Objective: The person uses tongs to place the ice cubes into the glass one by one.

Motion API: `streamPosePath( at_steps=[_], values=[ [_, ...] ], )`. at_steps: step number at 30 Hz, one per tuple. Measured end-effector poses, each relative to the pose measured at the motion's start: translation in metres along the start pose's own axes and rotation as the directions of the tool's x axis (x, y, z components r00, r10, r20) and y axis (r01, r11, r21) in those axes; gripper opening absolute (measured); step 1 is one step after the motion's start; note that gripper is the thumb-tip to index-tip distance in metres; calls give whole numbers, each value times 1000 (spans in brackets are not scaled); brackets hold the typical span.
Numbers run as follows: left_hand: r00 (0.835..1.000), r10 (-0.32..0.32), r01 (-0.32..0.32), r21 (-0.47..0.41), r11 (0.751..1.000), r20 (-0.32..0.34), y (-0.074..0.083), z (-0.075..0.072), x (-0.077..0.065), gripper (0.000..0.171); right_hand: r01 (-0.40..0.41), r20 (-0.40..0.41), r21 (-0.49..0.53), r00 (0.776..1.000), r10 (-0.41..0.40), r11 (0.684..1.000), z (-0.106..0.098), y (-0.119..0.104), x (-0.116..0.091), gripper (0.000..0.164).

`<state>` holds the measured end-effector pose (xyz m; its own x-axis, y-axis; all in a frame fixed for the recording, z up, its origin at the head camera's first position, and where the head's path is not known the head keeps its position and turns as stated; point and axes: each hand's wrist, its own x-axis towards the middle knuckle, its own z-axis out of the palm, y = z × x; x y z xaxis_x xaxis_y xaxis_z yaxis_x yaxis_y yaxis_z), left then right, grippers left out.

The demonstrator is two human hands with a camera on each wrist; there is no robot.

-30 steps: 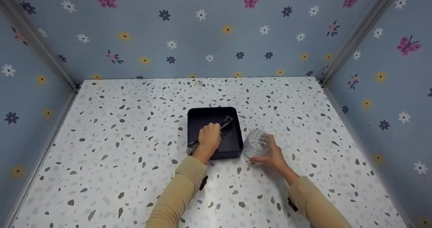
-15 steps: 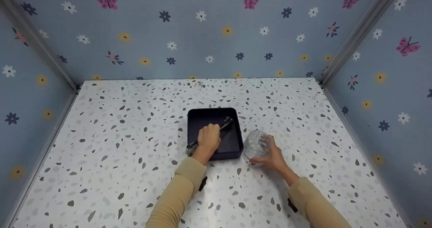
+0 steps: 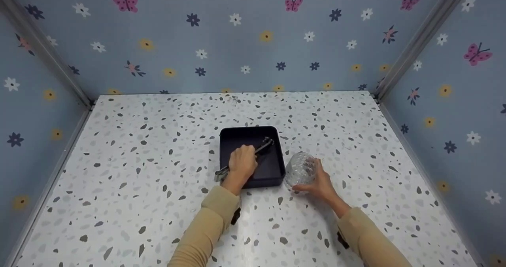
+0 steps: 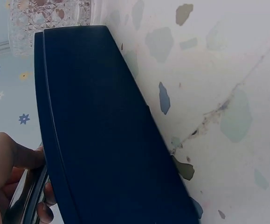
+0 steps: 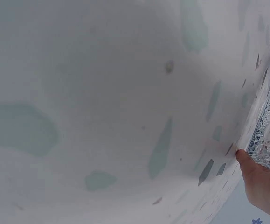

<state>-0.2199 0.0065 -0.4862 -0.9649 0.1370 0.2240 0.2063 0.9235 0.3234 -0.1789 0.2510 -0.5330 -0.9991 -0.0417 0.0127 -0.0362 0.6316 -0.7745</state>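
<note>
Metal tongs (image 3: 264,145) lie diagonally across a dark square tray (image 3: 270,183). My left hand (image 3: 242,162) grips them around the middle, over the tray. Their near end sticks out past the tray's left wall, and the far tips are above its right side. In the left wrist view, the fingers and thumb wrap the tongs (image 4: 30,196) beside the tray's outer wall (image 4: 97,126). A clear cut-glass bowl (image 3: 299,170) stands on the table just right of the tray. My right hand (image 3: 319,182) holds this bowl from its right side, thumb in front.
The white speckled table (image 3: 138,199) spreads out on every side of the tray. Blue panels (image 3: 253,41) with flowers and butterflies enclose it at the back, left and right.
My left hand has shifted slightly to the left with the tongs, whose near end now shows more beyond the tray wall. The right hand and the bowl have stayed in place.
</note>
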Motion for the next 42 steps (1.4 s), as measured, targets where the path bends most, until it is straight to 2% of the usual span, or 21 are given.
streamPosePath(
  at_steps=[10, 19, 31, 42],
  values=[
    [999, -53, 53, -45, 998, 2, -4, -11, -6, 16, -1, 10, 29, 1000, 1, 1000, 0, 0, -1, 98],
    [995, -101, 102, -58, 993, 12, -5, -23, -11, 10, 14, 9, 64, 1000, -15, 998, -1, -1, 0, 95],
    [997, -76, 73, -89, 993, -30, 2, -39, -21, 15, 4, 12, 34, 1000, -5, 999, -1, 0, 0, 100],
    [996, 10, -23, -145, 989, -91, 14, -50, -31, 10, -5, 11, -2, 1000, 5, 1000, 0, 0, 1, 101]
  ],
)
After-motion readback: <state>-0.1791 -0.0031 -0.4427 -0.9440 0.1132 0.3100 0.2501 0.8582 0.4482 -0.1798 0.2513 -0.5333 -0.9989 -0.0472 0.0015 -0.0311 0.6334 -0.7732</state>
